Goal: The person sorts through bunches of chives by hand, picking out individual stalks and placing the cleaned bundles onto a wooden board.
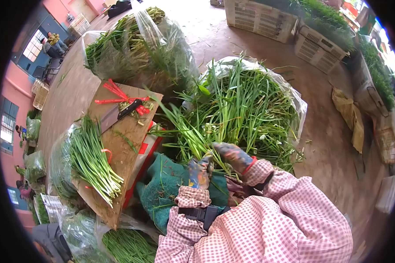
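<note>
My left hand (200, 171), in a colourful patterned glove, is closed around the lower end of a small bunch of garlic chives (185, 131). The leaves fan up and to the left. My gloved right hand (235, 158) is beside it, its fingers closed at stalks by the bunch's base. Just beyond both hands, a large heap of loose chives (245, 105) fills an open clear plastic bag. A green cloth (160, 184) lies under my left hand, over my lap. How the right fingertips grip is partly hidden.
A wooden board (112, 171) at left carries a tied chive bundle (92, 160), a black-handled knife (118, 115) and red ties (118, 94). Another full bag (140, 52) stands behind. White crates (259, 19) of greens line the right. People sit far left.
</note>
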A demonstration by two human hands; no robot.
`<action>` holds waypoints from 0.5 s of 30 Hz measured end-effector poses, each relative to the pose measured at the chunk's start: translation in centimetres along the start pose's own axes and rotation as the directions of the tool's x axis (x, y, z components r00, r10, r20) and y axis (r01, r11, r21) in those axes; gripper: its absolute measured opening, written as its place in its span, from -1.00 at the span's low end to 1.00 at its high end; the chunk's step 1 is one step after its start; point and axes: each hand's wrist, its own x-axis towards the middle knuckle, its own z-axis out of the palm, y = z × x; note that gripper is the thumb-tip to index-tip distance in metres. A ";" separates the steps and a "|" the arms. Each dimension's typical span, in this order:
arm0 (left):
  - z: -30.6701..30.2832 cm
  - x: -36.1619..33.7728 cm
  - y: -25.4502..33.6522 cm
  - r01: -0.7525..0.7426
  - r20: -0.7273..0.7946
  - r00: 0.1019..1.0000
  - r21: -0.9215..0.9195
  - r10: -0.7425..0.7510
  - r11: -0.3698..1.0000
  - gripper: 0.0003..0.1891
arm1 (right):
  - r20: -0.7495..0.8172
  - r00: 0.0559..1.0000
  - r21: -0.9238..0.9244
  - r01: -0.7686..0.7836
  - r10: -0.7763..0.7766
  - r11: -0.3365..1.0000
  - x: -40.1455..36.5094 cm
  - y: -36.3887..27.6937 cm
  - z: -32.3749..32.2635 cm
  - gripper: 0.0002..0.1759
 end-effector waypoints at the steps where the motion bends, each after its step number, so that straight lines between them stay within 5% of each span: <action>1: 0.3 -0.6 0.8 0.021 -0.001 1.000 0.096 -0.021 0.995 -0.89 | -0.013 0.997 -0.046 -0.073 0.072 0.996 0.5 -0.7 0.8 -0.50; 2: 0.5 -1.0 1.3 0.041 -0.004 0.999 0.189 -0.041 0.981 -0.90 | -0.029 1.000 -0.028 0.007 -0.007 1.000 0.8 -1.0 1.2 -0.64; 4: 1.1 -0.9 1.5 0.042 0.011 0.999 0.114 -0.043 0.993 -0.89 | -0.120 0.983 0.190 -0.111 0.136 0.975 1.0 -1.2 1.7 -0.69; 7: 1.3 -0.5 1.8 0.039 -0.121 0.992 0.074 -0.030 0.996 -0.90 | -0.226 0.973 0.693 0.130 0.043 0.709 0.5 -0.3 1.8 -0.75; 10: 0.2 0.6 1.7 0.059 -0.111 0.991 -0.190 -0.081 0.980 -0.81 | -0.331 0.929 0.743 0.147 0.167 0.653 -1.6 -1.0 0.2 -0.68; 12: 0.1 0.6 2.2 0.069 -0.162 0.982 -0.175 -0.098 0.982 -0.77 | -0.386 0.914 0.738 0.223 0.128 0.637 -2.6 -0.9 -1.7 -0.66; 14: -0.8 1.2 1.7 0.043 -0.022 0.998 -0.402 -0.057 0.915 -0.75 | -0.481 0.869 0.634 0.252 0.118 0.731 -4.0 -2.5 -4.2 -0.68; 15: 0.1 0.9 2.8 0.038 -0.119 0.989 -0.346 -0.084 0.937 -0.74 | -0.441 0.895 0.683 0.291 0.060 0.670 -4.7 -3.2 -6.7 -0.67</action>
